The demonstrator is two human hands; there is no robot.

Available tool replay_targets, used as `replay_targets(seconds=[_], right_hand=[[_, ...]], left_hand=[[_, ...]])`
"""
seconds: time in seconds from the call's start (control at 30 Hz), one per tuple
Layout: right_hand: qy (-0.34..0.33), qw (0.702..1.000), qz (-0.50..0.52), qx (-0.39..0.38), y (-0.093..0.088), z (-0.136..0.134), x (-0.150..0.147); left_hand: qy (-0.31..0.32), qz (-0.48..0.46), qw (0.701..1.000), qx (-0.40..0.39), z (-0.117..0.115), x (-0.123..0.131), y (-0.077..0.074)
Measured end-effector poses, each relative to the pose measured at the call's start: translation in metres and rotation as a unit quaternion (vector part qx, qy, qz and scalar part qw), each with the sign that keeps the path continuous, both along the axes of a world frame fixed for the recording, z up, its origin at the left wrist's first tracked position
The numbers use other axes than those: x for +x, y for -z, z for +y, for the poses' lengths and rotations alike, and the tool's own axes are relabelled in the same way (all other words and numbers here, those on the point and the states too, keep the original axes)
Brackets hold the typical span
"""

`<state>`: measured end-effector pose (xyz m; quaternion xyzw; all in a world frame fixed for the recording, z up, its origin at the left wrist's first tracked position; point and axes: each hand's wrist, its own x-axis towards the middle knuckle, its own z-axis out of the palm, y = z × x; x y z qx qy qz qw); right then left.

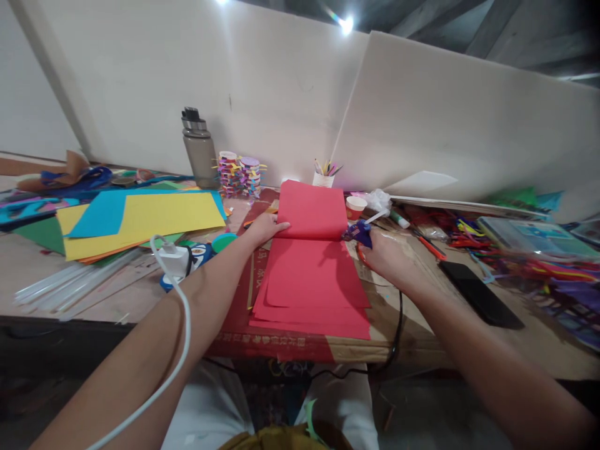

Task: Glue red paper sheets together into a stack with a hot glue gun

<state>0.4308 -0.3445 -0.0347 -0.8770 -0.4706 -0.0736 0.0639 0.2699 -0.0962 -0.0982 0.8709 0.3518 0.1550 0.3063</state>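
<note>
A stack of red paper sheets [312,281] lies on a flattened cardboard box [281,340] in front of me. The top red sheet [312,209] is folded up at its far half. My left hand [263,230] pinches the left edge of that raised sheet at the fold, fingers closed on it. My right hand [391,259] sits at the stack's right edge, wrapped round a blue glue gun [359,234] whose white glue stick points up to the right and whose black cord [399,325] runs down over the table edge.
Yellow, blue and green sheets [140,219] lie at the left, with clear glue sticks [60,284] and a white charger [173,259] with cable. A grey bottle [199,150], paper cups [356,206], a black phone [478,300] and coloured pipe cleaners [497,247] crowd the back and right.
</note>
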Motion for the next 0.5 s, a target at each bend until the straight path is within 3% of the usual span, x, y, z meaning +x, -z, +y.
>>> replay_targets(seconds=[0.3, 0.5], right_hand=[[-0.075, 0.991, 0.107, 0.033, 0.030, 0.032, 0.004], [-0.093, 0.990, 0.107, 0.008, 0.029, 0.051, -0.018]], left_hand=[[0.008, 0.015, 0.999, 0.041, 0.003, 0.001, 0.000], [0.020, 0.008, 0.999, 0.037, 0.006, 0.003, 0.003]])
